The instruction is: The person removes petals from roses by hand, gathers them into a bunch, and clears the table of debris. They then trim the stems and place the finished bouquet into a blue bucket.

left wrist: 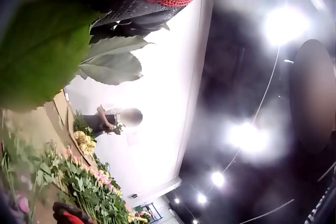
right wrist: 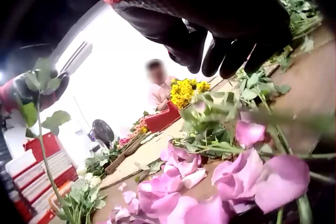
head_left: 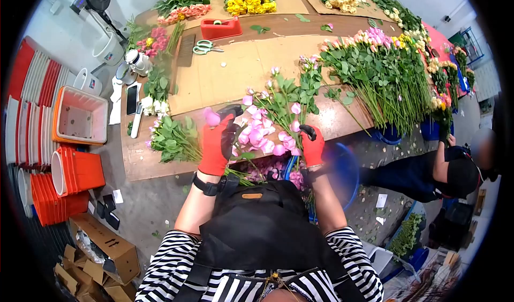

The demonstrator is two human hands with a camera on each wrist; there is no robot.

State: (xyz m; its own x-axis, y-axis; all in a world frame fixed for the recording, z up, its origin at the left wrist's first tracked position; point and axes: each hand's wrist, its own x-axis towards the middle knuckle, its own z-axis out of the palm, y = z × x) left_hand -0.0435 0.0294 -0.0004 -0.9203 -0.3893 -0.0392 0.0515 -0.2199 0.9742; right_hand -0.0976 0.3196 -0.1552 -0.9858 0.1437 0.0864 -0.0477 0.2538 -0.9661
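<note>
My left hand (head_left: 217, 144), in a red and black glove, grips a leafy rose stem (right wrist: 44, 155) at the table's near edge. Beside its fingers in the head view is a pink bloom (head_left: 211, 116); green leaves (left wrist: 113, 66) hang close in the left wrist view. Over the right side of the petal pile, my right hand (head_left: 312, 146) has loosely bent, parted fingers; the right wrist view shows that hand (right wrist: 210, 24) with nothing between them. Loose pink petals (head_left: 257, 133) lie between the hands, next to cut pink roses (head_left: 284, 96).
Bundled roses (head_left: 385, 72) cover the table's right side. Green scissors (head_left: 205, 47) and a red tape dispenser (head_left: 222, 30) lie beyond the hands. A blue bucket (head_left: 350, 171) stands below the edge. Leafy stems (head_left: 174, 139) and a phone (head_left: 131, 100) lie left; another person (head_left: 455, 171) is at right.
</note>
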